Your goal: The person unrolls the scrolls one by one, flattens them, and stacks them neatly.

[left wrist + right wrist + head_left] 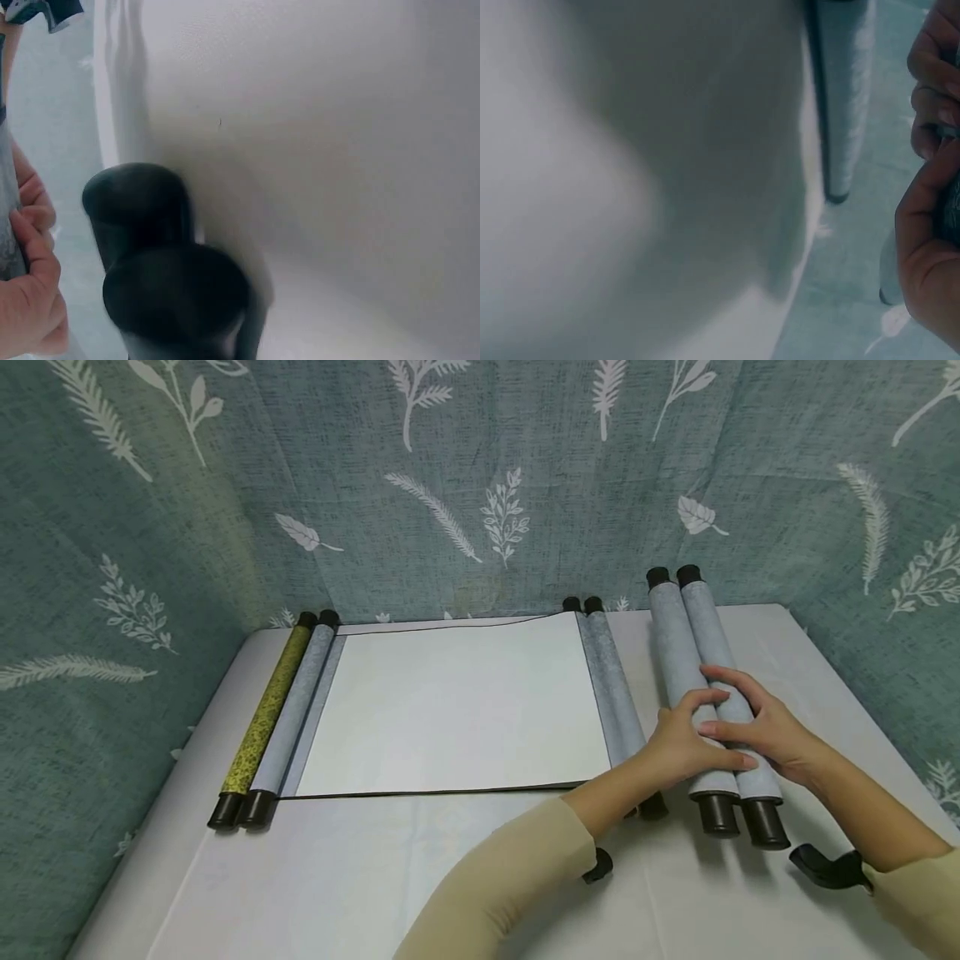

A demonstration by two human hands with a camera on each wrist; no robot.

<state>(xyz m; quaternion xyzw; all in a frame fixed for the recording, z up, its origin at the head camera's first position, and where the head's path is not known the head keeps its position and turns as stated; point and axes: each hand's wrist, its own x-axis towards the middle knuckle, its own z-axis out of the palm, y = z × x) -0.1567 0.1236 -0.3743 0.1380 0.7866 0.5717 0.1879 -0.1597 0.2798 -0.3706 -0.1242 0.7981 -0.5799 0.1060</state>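
Observation:
Two pale grey-blue rolled scrolls (pixel 667 635) with black end knobs lie side by side at the right in the head view, above their shadows on the table. My left hand (pixel 682 747) grips the left roll, thumb across its lower part. My right hand (pixel 772 727) holds the right roll (pixel 705 610), with fingers over its top. The hands nearly touch where the rolls meet. In the left wrist view, fingers (pixel 34 292) curl round a grey roll at the left edge. The right wrist view shows the hand (pixel 930 247) at its right edge, the roll partly cut off.
Left of the hands lies an unrolled scroll with a blank white sheet (pixel 465 702) between grey-blue rolled ends. Beside its left end rests a yellow-green patterned roll (pixel 262 718). A white cloth (pixel 315 877) covers the table; leaf-patterned green fabric (pixel 450 543) hangs behind and at the sides.

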